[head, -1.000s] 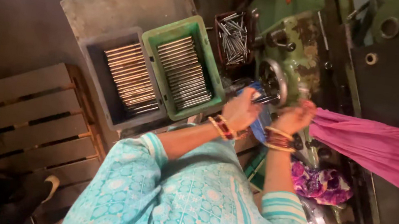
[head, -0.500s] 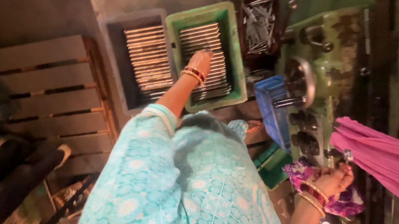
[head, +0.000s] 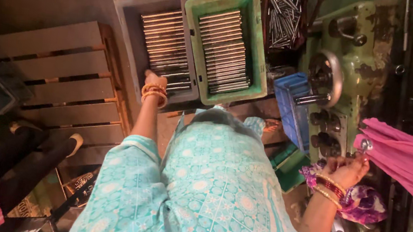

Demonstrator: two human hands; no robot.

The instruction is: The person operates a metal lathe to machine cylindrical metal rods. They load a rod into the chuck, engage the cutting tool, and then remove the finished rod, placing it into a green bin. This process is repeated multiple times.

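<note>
- View from above of a person in a turquoise patterned tunic standing at a green metalworking machine (head: pixel 372 51).
- The left hand (head: pixel 155 81), with orange bangles at the wrist, reaches down to the near end of a grey crate (head: pixel 128 31) filled with copper-toned metal rods (head: pixel 165 45). The fingers touch the rods; I cannot tell whether they close on one.
- The right hand (head: pixel 348 169), also bangled, is curled around a small chrome lever knob (head: pixel 365 144) on the machine front, beside a pink cloth (head: pixel 411 158).
- A green crate (head: pixel 255 39) of silver-grey rods (head: pixel 223 51) sits just beside the grey one; a dark tray of loose steel pins (head: pixel 284 17) lies behind it, near the machine.
- A blue crate (head: pixel 289 104) stands between the crates and the machine's handwheel (head: pixel 329 78).
- A wooden pallet (head: pixel 57 75) lies on the floor to the left.
- Progress, judged: both rod crates look nearly full, so much stock seems left to handle.
- Compared with half a second ago, the left hand has moved from the green crate to the grey one, while the right hand has stayed on the machine side, now up at the knob.
</note>
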